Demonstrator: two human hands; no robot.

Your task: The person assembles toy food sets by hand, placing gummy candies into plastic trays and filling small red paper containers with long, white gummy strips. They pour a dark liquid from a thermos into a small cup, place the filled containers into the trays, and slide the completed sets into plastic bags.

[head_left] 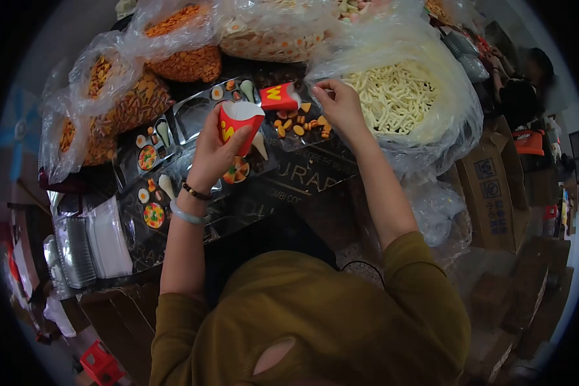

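Note:
My left hand (213, 145) is wrapped around a small red fries carton (241, 119) with yellow lettering, its open white mouth facing up. My right hand (342, 110) is raised at the edge of a large clear bag (453, 96) full of pale yellow fry-shaped sticks (399, 96). Its thumb and fingertips come together in a pinch; what they hold, if anything, is too small to make out. Between my hands lies a second red carton (280, 96). Small orange and brown toy-food pieces (293, 127) are scattered below that carton.
Clear trays with miniature pizzas (147, 157), eggs and bottles lie on the dark printed table cover (251, 209). Bags of small orange pieces (186, 62) line the back. Stacked clear plastic lids (77, 251) stand left, a cardboard box (492, 186) right. Another person (527, 87) is at far right.

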